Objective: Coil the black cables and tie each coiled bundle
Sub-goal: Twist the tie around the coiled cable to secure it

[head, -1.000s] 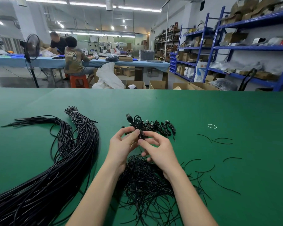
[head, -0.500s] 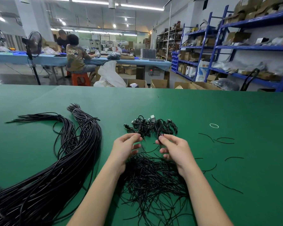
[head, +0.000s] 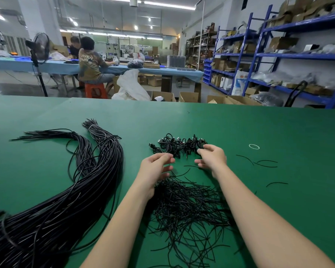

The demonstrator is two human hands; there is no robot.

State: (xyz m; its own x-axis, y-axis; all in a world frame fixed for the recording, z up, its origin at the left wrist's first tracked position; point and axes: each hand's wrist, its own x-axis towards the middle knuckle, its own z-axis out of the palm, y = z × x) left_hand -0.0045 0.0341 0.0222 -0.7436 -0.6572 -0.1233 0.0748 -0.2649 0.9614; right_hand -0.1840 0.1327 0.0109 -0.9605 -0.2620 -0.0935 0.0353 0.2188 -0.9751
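A row of small coiled, tied black cables [head: 179, 145] lies on the green table [head: 240, 124] just beyond my hands. My left hand [head: 155, 168] hovers in front of the row with loosely curled fingers and holds nothing. My right hand [head: 213, 158] is at the row's right end, fingertips at the last coil, and is also empty. A heap of thin black twist ties [head: 186, 207] lies between my forearms. A thick bundle of long uncoiled black cables [head: 79, 186] sweeps along the left side of the table.
A white rubber band [head: 254, 146] and loose ties [head: 265, 163] lie to the right. Beyond the table's far edge are cardboard boxes [head: 189, 96], blue shelves [head: 278, 55], a standing fan [head: 39, 47] and seated people [head: 91, 62] at a blue table.
Both hands held a coiled cable together a second ago. That coil now lies with the row, and my hands have parted and are empty.
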